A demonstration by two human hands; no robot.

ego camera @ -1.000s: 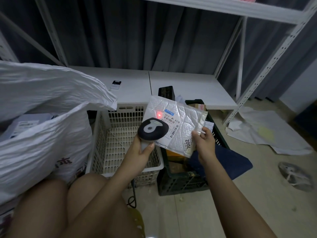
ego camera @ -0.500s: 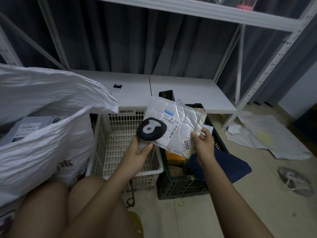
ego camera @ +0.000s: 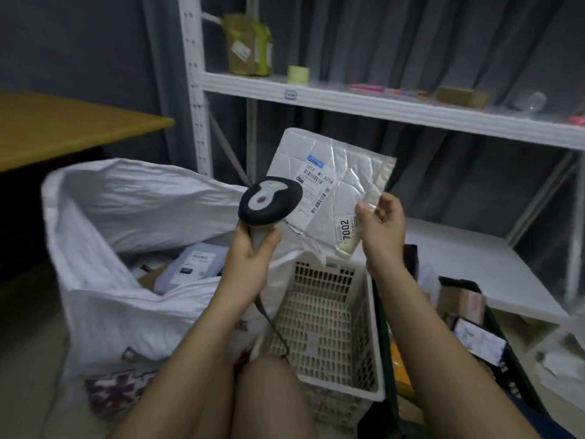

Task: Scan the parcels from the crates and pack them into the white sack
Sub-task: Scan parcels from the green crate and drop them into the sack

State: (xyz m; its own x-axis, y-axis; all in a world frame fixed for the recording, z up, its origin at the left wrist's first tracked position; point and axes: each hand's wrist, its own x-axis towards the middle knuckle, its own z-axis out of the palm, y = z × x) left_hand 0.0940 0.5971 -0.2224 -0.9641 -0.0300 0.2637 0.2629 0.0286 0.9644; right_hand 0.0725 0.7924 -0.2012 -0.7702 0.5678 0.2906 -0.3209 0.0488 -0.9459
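Observation:
My right hand [ego camera: 381, 223] pinches the lower right corner of a white bubble-mailer parcel [ego camera: 342, 172] with a shipping label and a "7002" sticker, held upright above the white crate [ego camera: 364, 315]. My left hand [ego camera: 253, 251] grips the handle of a black barcode scanner [ego camera: 269, 201], whose head overlaps the parcel's left edge. The white sack [ego camera: 126, 217] stands open to the left, with a grey-blue parcel [ego camera: 193, 267] and other packets inside. A dark green crate [ego camera: 493, 331] at the right holds several parcels.
A white metal shelf unit [ego camera: 380, 103] rises behind, with boxes and a tape roll on its upper board. A wooden tabletop [ego camera: 63, 125] juts in at the upper left. My knees fill the bottom of the view, and the scanner cable hangs by the white crate.
The view has swung left toward the sack. Both hands have moved left with the parcel and scanner, now above the white crate. The red scan dot on the label is gone.

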